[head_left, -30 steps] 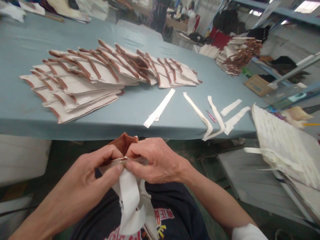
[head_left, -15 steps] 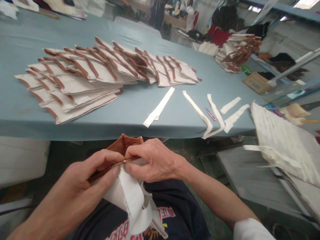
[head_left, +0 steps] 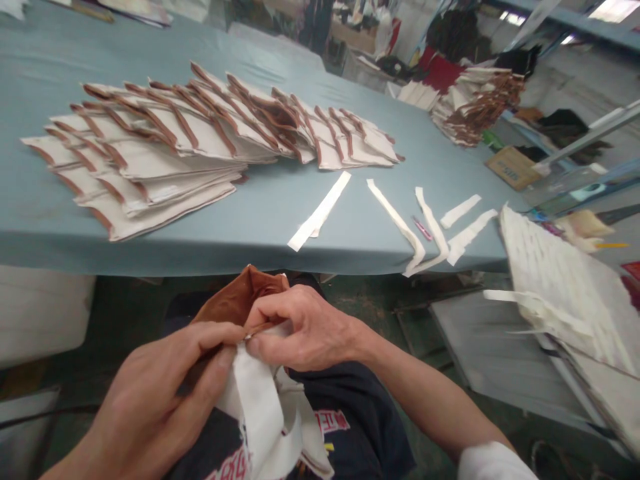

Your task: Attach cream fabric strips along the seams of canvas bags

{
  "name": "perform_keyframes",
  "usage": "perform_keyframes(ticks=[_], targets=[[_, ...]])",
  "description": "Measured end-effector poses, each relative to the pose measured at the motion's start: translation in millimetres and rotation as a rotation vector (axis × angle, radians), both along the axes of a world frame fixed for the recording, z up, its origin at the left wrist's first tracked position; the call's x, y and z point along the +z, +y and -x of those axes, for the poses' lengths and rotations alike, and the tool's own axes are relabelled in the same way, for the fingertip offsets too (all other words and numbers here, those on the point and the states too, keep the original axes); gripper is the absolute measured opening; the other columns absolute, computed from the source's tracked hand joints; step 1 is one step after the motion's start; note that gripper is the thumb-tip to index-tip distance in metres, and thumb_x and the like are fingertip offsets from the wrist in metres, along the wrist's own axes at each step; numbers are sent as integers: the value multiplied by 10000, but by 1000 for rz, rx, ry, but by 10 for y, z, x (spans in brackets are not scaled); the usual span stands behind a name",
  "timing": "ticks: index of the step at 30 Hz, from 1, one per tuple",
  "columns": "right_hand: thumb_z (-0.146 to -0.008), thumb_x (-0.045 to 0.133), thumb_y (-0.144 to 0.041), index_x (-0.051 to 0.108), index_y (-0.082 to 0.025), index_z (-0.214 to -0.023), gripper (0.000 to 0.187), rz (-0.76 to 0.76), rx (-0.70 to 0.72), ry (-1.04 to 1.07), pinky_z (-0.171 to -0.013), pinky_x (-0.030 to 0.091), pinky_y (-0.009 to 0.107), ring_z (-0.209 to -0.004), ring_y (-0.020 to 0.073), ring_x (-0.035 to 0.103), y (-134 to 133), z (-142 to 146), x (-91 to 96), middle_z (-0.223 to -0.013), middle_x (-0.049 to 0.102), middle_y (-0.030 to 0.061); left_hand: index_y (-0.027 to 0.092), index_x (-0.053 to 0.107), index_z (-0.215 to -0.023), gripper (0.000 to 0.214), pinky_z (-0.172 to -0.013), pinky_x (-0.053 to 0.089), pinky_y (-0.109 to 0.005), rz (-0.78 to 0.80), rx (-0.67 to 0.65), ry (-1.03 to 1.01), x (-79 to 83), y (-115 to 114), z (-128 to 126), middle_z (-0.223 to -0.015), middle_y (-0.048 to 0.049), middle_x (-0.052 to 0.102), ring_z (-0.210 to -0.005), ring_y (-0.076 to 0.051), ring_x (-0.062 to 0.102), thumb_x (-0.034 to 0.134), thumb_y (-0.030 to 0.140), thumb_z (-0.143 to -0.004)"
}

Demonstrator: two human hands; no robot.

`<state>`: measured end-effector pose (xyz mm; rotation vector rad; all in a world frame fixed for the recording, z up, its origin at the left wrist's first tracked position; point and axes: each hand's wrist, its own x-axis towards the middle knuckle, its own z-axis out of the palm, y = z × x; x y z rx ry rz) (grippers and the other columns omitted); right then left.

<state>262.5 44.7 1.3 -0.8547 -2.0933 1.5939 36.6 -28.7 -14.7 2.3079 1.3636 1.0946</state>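
Note:
Both my hands work over my lap, below the table's near edge. My left hand (head_left: 160,393) and my right hand (head_left: 300,330) pinch the same fabric piece (head_left: 263,407), thumbs and forefingers meeting at its seam. The piece is white cloth hanging down over my dark shirt, with a brown lining (head_left: 235,297) bunched up above my fingers. Both hands are closed on it.
A blue-grey table (head_left: 260,227) carries a fanned stack of white, brown-trimmed fabric pieces (head_left: 165,147) and several loose white strips (head_left: 320,212) near its front edge. A white woven sheet (head_left: 565,287) lies at the right. More stacked pieces (head_left: 475,100) sit at the far right.
My hands have slid slightly down and left along the seam, and more brown lining shows above my fingers. The view has tilted a little.

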Motion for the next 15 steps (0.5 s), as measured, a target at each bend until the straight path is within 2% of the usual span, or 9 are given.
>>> perform_keyframes(ticks=[3,6,8,11,15], targets=[[-859,683,-310,693,-180,-846,131,140,-13,38,-687,443,224,-708,104,545,-34,17,-41,-790,655,-30,306,682,-1182,199,-789,680,-208,-26,-111,-3,-39,-22,34,-925,1,854,-732,-161,840,539,204,-1090],[-836,717,-339,689,-174,-840,167,276,-33,85,-662,435,222,-714,107,538,-62,21,-80,-796,656,-22,310,657,-1346,403,-939,672,-266,5,-202,-34,-121,-71,105,-1119,-44,860,-969,-184,847,541,67,-1046],[-816,745,-359,688,-170,-844,199,374,-27,106,-662,436,225,-713,106,530,-70,12,-93,-798,650,-23,333,639,-1431,528,-973,663,-290,21,-227,-33,-202,-100,158,-1214,-52,849,-1069,-193,828,525,15,-1024],[-801,740,-353,683,-170,-847,197,516,-9,140,-669,445,227,-723,112,539,-60,3,-90,-800,650,-21,350,599,-1526,645,-939,669,-295,13,-284,10,-335,-98,230,-1267,-70,827,-1100,-201,814,511,-7,-996],[-826,664,-320,667,-178,-823,141,570,-64,153,-622,399,214,-674,107,507,-29,42,-93,-755,623,-25,303,596,-1533,627,-932,675,-300,-33,-309,100,-429,-20,276,-1256,-107,823,-1077,-221,825,573,14,-978]])
